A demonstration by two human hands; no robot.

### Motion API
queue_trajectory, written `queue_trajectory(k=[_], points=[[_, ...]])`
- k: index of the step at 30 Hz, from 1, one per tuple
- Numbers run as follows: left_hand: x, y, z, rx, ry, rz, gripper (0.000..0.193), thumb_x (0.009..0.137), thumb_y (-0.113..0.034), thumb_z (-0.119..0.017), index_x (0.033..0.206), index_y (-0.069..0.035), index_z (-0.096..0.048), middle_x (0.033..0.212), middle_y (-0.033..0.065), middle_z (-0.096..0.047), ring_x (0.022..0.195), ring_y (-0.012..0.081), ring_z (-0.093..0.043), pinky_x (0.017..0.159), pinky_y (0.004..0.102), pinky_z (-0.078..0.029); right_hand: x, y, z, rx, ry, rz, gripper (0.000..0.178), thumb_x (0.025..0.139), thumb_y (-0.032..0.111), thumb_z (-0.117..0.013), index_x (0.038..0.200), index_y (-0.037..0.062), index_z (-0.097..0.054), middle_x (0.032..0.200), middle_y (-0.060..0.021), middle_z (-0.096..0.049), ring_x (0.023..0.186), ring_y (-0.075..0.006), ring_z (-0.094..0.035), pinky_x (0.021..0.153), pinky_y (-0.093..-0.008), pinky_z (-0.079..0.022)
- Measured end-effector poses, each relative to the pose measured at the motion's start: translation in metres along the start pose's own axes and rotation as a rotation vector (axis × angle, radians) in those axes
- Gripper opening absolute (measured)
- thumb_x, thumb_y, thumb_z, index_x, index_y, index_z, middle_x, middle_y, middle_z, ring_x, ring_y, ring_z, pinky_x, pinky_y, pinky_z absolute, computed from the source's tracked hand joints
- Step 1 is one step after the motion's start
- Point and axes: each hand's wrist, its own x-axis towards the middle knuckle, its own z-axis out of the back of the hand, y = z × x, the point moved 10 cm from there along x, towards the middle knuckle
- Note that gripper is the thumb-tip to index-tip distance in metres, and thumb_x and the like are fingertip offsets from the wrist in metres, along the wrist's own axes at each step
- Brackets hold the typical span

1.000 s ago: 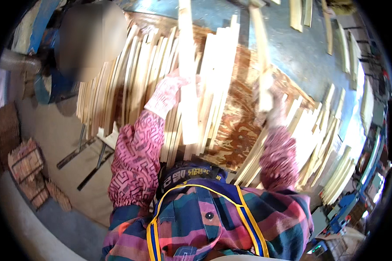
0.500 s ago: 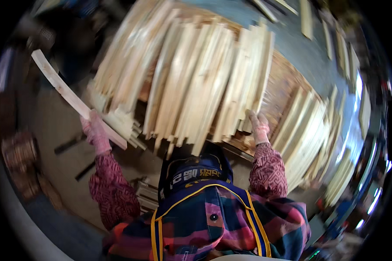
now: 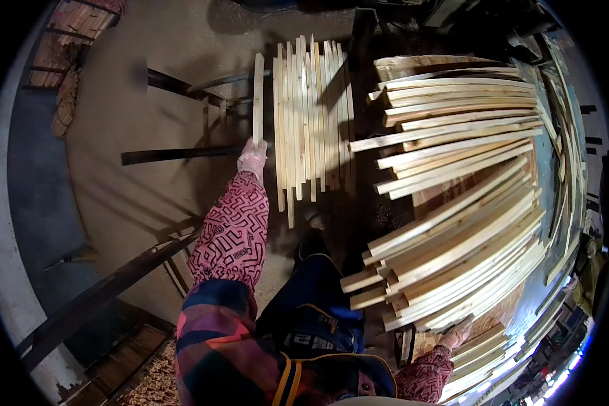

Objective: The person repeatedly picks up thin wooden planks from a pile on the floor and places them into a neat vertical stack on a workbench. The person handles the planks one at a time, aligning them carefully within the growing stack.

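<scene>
My left hand (image 3: 252, 159), in a pale pink glove, is closed around the near end of a wooden strip (image 3: 258, 95). That strip points away from me, alongside a row of similar strips (image 3: 291, 122) lying side by side on a low stand. My right hand (image 3: 458, 333), also gloved, lies at the edge of a fanned pile of strips (image 3: 467, 257) on the workbench. Its fingers are stretched out against the outermost strip and hold nothing that I can see. Another group of strips (image 3: 467, 125) lies farther along the same bench.
Dark metal bars (image 3: 176, 155) stick out left of the row, and a longer dark beam (image 3: 108, 298) slants across the lower left. More strips (image 3: 480, 358) lie beyond my right hand. Bundled wood (image 3: 68, 51) stands at the far left; wood scraps (image 3: 152, 379) fill a container below.
My view has turned left, away from the bench. The left hand has carried its strip over beside the row on the stand. My right hand stays by the bench pile.
</scene>
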Motion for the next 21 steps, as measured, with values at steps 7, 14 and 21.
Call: queue_trajectory(k=[7, 14, 21], points=[[0.085, -0.043, -0.037, -0.003, 0.007, -0.102, 0.057, 0.098, -0.047, -0.052, 0.141, -0.010, -0.047, 0.127, 0.0165, -0.064, 0.117, 0.0289, -0.061, 0.097, 0.0381, -0.047, -0.016, -0.008, 0.005, 0.068, -0.069, -0.101, 0.071, 0.099, 0.057, -0.044, 0.139, -0.0017, -0.053, 0.139, -0.0202, -0.056, 0.122, -0.0320, -0.057, 0.106, -0.0366, -0.042], [0.115, -0.056, -0.034, 1.304, 0.183, -0.661, 0.048, 0.098, -0.020, -0.038, 0.142, -0.003, -0.047, 0.129, 0.0209, -0.061, 0.120, 0.0348, -0.059, 0.098, 0.0413, -0.049, -0.003, -0.018, -0.001, 0.404, 0.133, -0.084, 0.052, 0.105, 0.027, -0.040, 0.149, 0.0007, -0.037, 0.148, -0.0139, -0.047, 0.135, -0.0224, -0.046, 0.115, -0.0336, -0.034], [-0.044, -0.146, 0.060, 0.794, -0.311, -0.669, 0.073, 0.092, -0.047, -0.059, 0.143, 0.003, -0.044, 0.145, 0.0239, -0.048, 0.135, 0.0368, -0.044, 0.114, 0.0426, -0.034, -0.028, 0.123, 0.020, 0.055, 0.109, -0.201, 0.087, 0.076, 0.050, -0.078, 0.146, 0.0133, -0.040, 0.135, -0.0217, -0.058, 0.124, -0.0345, -0.057, 0.104, -0.0418, -0.045]])
